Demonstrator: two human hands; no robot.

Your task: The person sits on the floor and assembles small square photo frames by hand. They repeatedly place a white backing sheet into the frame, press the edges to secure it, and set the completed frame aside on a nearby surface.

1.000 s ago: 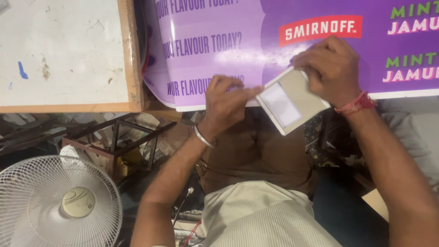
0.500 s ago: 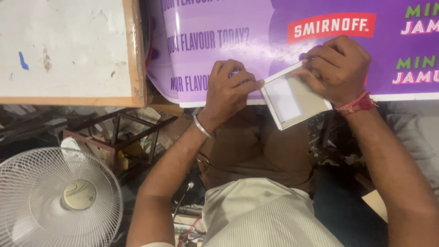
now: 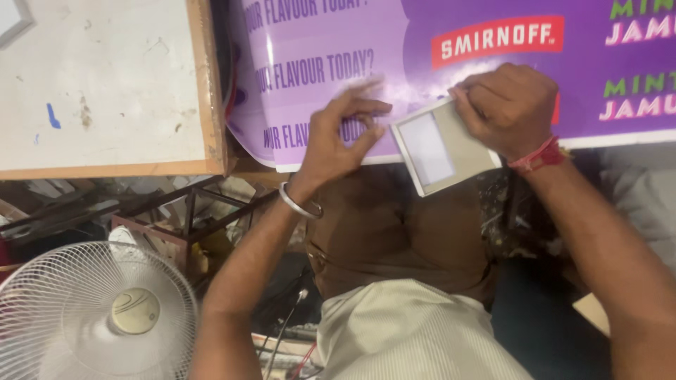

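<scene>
Hands: R (image 3: 510, 105) grips grey card (image 3: 443, 148) edge, L (image 3: 341, 134) on purple sheet (image 3: 422, 49).

The right hand (image 3: 510, 109) covers one corner of the grey panel (image 3: 442, 146); left fingertips (image 3: 366, 88) are motion-blurred; fan (image 3: 91, 317) cropped.

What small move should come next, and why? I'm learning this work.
Probably bring the left hand back to the panel's free edge: only the right hand grips it, at its top corner, and it hangs tilted over the banner's edge.
</scene>
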